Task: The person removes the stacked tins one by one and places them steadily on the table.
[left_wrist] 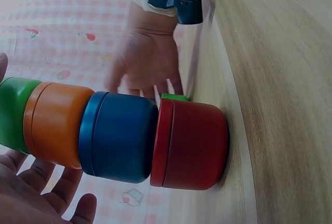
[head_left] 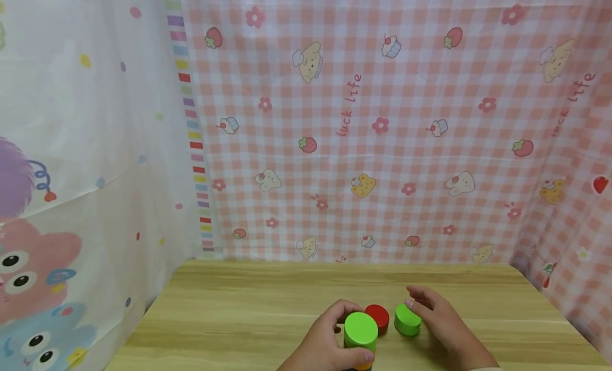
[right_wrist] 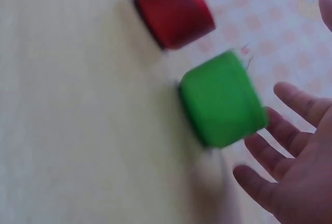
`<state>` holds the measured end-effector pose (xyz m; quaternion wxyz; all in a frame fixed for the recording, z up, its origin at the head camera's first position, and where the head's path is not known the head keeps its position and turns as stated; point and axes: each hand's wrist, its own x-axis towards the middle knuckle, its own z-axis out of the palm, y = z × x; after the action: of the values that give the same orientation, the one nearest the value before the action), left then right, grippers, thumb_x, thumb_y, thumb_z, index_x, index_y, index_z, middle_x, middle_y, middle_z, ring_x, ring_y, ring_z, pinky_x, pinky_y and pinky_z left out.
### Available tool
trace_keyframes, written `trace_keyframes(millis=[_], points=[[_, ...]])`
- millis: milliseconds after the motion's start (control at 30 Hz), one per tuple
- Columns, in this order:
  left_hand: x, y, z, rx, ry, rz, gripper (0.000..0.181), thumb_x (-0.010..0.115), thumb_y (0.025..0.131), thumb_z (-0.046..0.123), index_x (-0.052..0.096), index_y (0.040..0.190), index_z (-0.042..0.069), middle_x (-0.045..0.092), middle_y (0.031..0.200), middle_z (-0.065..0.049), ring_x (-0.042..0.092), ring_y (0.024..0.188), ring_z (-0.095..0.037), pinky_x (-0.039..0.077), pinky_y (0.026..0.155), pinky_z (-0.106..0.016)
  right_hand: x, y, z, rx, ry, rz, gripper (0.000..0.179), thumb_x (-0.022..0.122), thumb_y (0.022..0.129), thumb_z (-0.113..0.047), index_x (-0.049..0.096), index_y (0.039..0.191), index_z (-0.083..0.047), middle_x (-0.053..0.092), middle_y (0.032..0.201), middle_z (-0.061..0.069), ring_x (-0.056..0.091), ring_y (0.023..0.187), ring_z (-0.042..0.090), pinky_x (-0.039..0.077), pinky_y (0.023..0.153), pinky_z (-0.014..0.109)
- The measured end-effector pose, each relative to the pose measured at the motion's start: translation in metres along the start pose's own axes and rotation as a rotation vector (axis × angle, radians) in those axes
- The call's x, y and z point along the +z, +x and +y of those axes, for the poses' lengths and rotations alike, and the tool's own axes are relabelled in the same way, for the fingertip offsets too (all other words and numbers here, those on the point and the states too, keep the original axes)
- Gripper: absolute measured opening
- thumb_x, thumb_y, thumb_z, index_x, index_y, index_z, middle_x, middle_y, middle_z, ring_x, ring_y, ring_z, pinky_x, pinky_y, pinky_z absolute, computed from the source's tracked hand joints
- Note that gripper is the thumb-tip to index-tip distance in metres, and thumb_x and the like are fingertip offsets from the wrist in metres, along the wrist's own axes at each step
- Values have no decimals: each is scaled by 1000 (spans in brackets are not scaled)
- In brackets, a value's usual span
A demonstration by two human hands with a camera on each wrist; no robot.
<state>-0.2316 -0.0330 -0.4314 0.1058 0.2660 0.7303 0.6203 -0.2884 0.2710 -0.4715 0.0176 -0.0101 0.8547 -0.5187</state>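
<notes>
Where the left grip (head_left: 322, 343) curls, stacked containers (left_wrist: 118, 136) stand within.

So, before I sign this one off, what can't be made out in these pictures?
Lower end of the stack of smooth green, orange and blue cylinders: head view, partly covered by the left hand, then cut off by the bottom edge.
Most of the loose smooth green cylinder: left wrist view, hidden behind the smooth red cylinder.
Whether the right hand touches that green cylinder: right wrist view, blur and overlapping fingertips.
</notes>
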Motion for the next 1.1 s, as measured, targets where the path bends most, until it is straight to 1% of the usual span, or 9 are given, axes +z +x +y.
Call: trace_keyframes(millis=[267,333,400,500,567,733,933,1000,1100], points=[[-4,1,-1,-24,8,-20,53,89,83,30,64,130,29,68,127,11,57,121,-13,39,104,-48,-5,-12,-30,-181,69,22,62,55,110,-37,40,158,-1,41,163,25,33,152,48,25,118,74],[-6,1,-1,-19,10,-29,53,89,83,28,64,129,28,68,126,11,57,121,-13,39,103,-48,-4,-16,-39,-234,85,28,57,56,110,-31,43,157,-2,44,162,22,39,150,40,36,120,59],[-7,1,-2,-16,14,-39,54,90,82,29,64,130,28,67,126,10,57,120,-12,39,102,-48,-2,-21,-47,-285,102,29,52,57,109,-27,47,155,-3,47,160,20,45,146,21,43,116,40],[-9,0,-4,-14,20,-53,55,90,82,29,63,129,27,67,124,10,56,118,-14,38,101,-47,1,-27,-56,-347,112,25,48,58,108,-22,51,152,-5,51,158,17,46,134,-5,42,101,16],[-10,1,-6,-21,21,-66,55,90,82,30,63,130,27,67,124,10,56,118,-16,39,101,-48,3,-31,-61,-381,126,11,46,58,108,-20,53,151,-5,51,157,17,44,128,-15,42,102,16],[-11,1,-6,-41,24,-84,55,91,81,30,64,128,27,67,123,10,55,118,-18,40,99,-48,7,-38,-72,-433,134,-24,44,58,107,-16,54,149,-5,52,156,17,47,133,-7,42,105,20],[-11,1,-7,-79,4,-115,54,91,82,29,64,128,29,67,125,10,53,121,-19,41,100,-51,11,-42,-80,-479,131,-87,42,58,106,-14,56,148,-7,53,155,16,47,144,33,44,109,36],[-11,2,-8,-83,-5,-127,54,91,82,29,63,128,28,67,125,9,53,122,-20,42,101,-52,12,-43,-82,-498,143,-118,42,58,106,-13,55,148,-5,53,155,16,47,143,35,46,108,34],[-12,2,-11,-84,-11,-138,53,91,82,28,63,128,27,67,125,9,53,123,-21,41,103,-56,15,-44,-84,-525,169,-167,42,59,106,-13,55,147,-4,55,153,14,48,142,23,45,107,26]])
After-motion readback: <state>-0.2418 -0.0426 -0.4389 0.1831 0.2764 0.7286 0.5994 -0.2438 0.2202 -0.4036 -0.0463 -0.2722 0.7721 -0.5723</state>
